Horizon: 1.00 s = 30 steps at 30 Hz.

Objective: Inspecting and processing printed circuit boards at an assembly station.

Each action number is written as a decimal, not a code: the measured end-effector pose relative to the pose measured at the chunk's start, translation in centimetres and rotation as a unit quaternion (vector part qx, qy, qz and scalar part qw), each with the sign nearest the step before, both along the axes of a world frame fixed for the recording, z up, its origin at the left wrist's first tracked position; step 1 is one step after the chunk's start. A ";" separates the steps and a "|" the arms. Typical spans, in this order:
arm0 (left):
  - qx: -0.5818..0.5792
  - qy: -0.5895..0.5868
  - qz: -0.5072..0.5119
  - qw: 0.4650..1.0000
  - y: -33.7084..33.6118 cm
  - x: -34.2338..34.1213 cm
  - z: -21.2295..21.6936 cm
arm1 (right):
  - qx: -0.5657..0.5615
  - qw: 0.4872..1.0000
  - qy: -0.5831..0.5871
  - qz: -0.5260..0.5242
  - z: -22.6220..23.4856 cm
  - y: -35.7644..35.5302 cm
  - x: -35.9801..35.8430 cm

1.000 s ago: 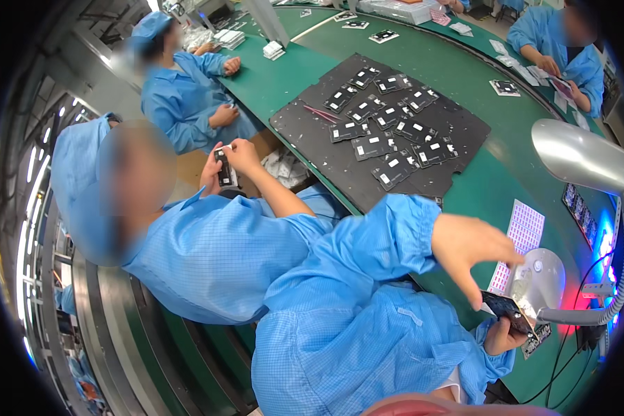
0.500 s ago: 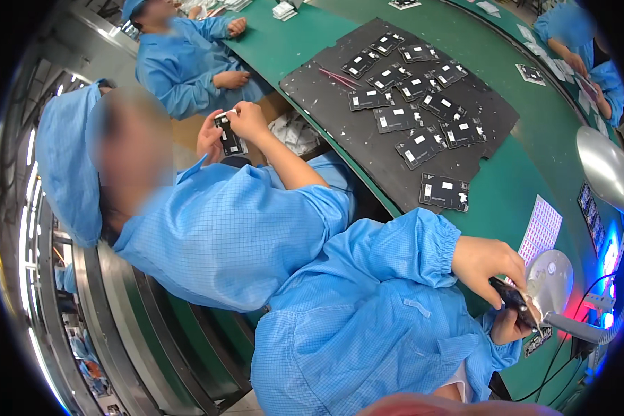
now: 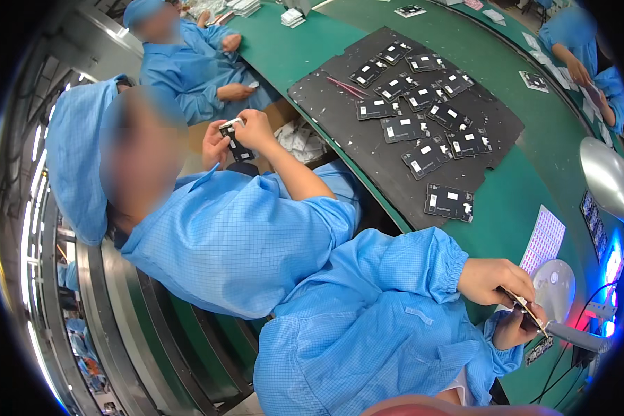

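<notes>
surface (image 3: 520, 208): green, long | black mat (image 3: 326, 104) lies on it, many small black boards (image 3: 449, 202) spread over the mat, pink tweezers (image 3: 347, 87) near its left end | white sheet (image 3: 542, 239) and round white disc (image 3: 553, 286) at the right, beside the mat

— Where are the wearer's arms?

— Both come in from the lower edge, in light blue sleeves with gathered elastic cuffs, and reach toward the lower right. They lie close together, the left arm above the right in the picture.

— And the left hand (image 3: 494, 279)?

— It sits palm down, knuckles up, fingers curled, with its grip pinched shut at the fingertips.

— The right hand (image 3: 514, 328)?

— Just below the left, nearly touching it. Only part of it shows past the cuff; its fingers are curled in a closed grip, thumb side turned up toward the left hand.
</notes>
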<state>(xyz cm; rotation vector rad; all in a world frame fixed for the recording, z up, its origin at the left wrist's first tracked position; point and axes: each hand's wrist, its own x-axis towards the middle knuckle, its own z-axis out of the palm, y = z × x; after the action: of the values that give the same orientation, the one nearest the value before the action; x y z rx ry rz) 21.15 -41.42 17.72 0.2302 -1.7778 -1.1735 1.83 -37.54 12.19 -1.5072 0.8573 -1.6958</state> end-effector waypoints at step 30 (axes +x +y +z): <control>0.055 0.156 0.371 0.914 -1.3 1.5 0.9 | 0.061 0.982 0.002 -0.177 1.1 -1.5 0.4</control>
<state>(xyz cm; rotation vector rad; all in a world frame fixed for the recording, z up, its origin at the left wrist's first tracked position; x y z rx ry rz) 22.62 -42.67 18.61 0.6796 -1.1685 -0.6978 2.23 -39.08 13.24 -1.3332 1.2665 -1.8497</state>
